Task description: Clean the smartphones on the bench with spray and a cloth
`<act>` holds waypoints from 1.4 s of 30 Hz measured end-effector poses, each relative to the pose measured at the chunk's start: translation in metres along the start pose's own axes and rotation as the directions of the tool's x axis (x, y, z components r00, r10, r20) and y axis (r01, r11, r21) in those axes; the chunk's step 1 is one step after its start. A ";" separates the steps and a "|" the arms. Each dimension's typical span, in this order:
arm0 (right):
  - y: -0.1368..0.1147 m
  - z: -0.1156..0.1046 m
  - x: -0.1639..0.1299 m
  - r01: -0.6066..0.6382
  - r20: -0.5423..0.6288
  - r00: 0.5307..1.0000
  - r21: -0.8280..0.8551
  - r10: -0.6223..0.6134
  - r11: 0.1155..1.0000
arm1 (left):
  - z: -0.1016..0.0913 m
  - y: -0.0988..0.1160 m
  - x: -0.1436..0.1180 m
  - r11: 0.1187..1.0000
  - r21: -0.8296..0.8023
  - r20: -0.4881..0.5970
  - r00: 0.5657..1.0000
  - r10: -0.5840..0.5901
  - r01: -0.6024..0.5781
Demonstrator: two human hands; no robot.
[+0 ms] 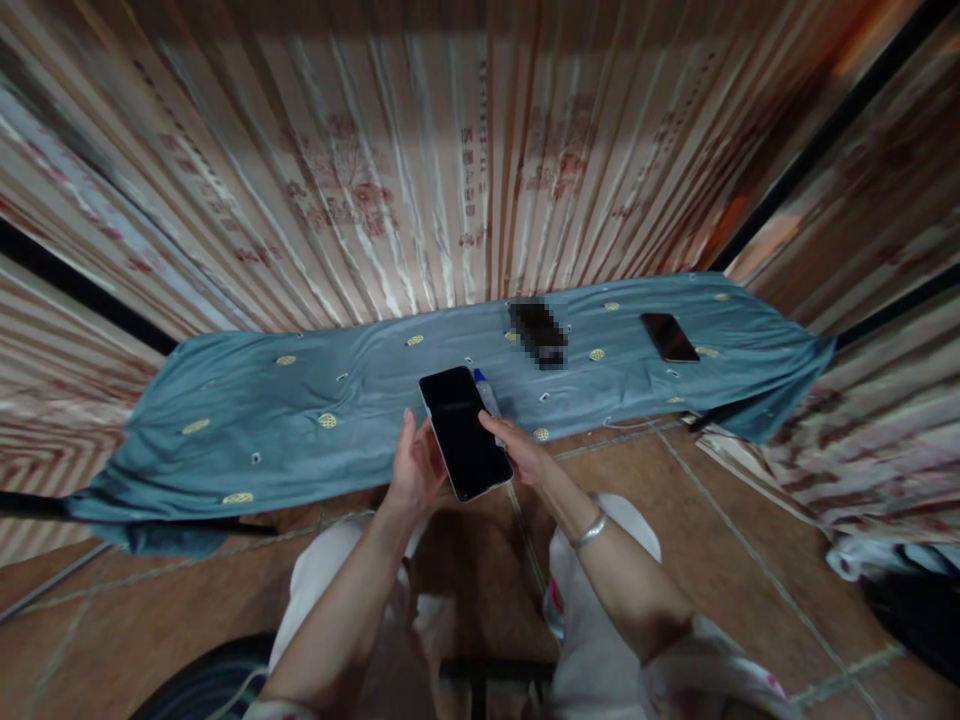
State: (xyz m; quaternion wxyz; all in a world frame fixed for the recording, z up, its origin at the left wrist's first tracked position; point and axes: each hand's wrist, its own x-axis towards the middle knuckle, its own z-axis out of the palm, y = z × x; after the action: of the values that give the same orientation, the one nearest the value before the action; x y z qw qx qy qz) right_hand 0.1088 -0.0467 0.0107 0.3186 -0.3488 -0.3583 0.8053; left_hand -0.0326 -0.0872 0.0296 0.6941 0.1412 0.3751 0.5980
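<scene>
Both hands hold one black smartphone (465, 432) over the edge of a low bench covered with a blue cloth (300, 400). The left hand (416, 470) cups its left side, fingers wrapped on it. The right hand (525, 450) grips the right side and also pinches a small blue-capped bottle (486, 390). The screen is dark. Another phone (670, 337) lies flat on the cloth, well apart, not picked up.

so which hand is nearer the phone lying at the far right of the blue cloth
Right. The right hand is at the held phone, left of and below the far phone; the left hand is farther left still.
</scene>
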 end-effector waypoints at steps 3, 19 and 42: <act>0.006 0.007 -0.002 -0.046 0.019 0.999 0.042 0.045 0.998 | 0.002 0.003 -0.007 0.999 -0.021 0.036 0.999 -0.027 0.027; 0.036 0.024 0.008 -0.277 0.143 0.959 0.285 0.244 0.918 | -0.012 0.014 -0.009 0.995 -0.064 -0.026 0.996 -0.083 0.081; 0.005 -0.004 -0.015 0.214 0.063 0.974 -0.550 -0.216 0.807 | -0.025 0.029 -0.009 0.997 -0.056 -0.161 0.986 0.046 -0.056</act>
State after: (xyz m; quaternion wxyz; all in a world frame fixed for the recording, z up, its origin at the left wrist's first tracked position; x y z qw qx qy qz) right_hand 0.1188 -0.0601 0.0096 0.2935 -0.3842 -0.6125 0.6254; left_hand -0.0710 -0.0949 0.0342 0.6504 0.0815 0.4072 0.6361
